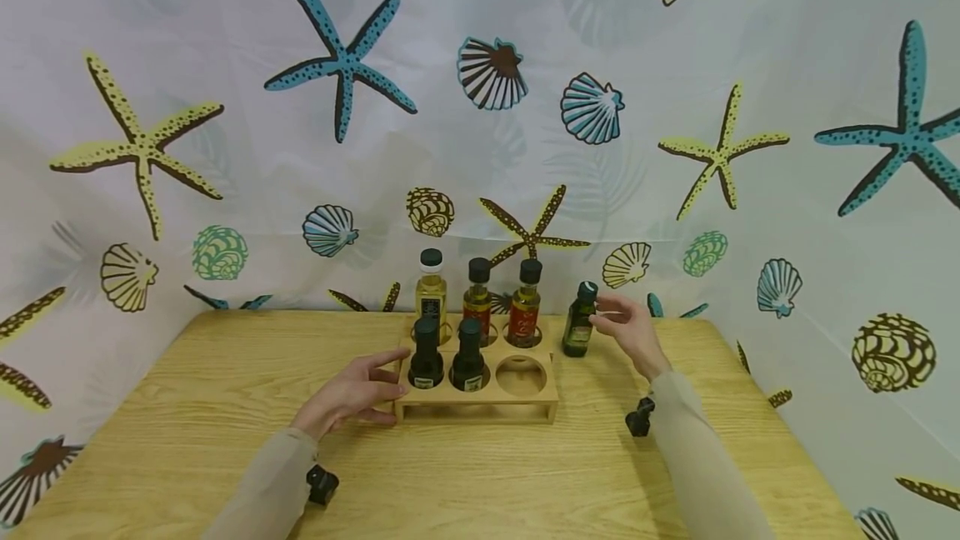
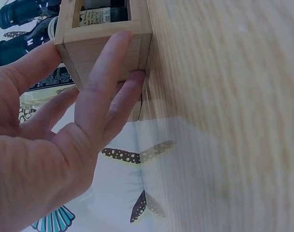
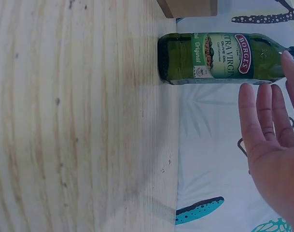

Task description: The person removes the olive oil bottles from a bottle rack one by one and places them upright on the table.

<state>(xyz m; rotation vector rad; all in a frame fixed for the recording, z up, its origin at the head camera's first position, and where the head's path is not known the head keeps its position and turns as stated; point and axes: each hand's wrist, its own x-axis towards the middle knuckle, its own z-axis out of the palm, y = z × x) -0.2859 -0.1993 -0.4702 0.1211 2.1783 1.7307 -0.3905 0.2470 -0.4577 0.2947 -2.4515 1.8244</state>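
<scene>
Meanwhile left hand (image 1: pixel 352 394) braces wooden rack (image 1: pixel 480 394); right hand (image 1: pixel 630 327) fingertips touch green bottle (image 1: pixel 579 322)

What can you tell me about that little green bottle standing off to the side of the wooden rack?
The green bottle is small, of dark green glass as it looks, with a black cap and a green label reading Borges, olive oil, Original. It stands upright on the wooden table, just right of the wooden rack and outside its holes, apart from the bottles in it. The right hand is at its cap with straight fingers; the wrist view shows a fingertip at the cap, not a grip.
</scene>
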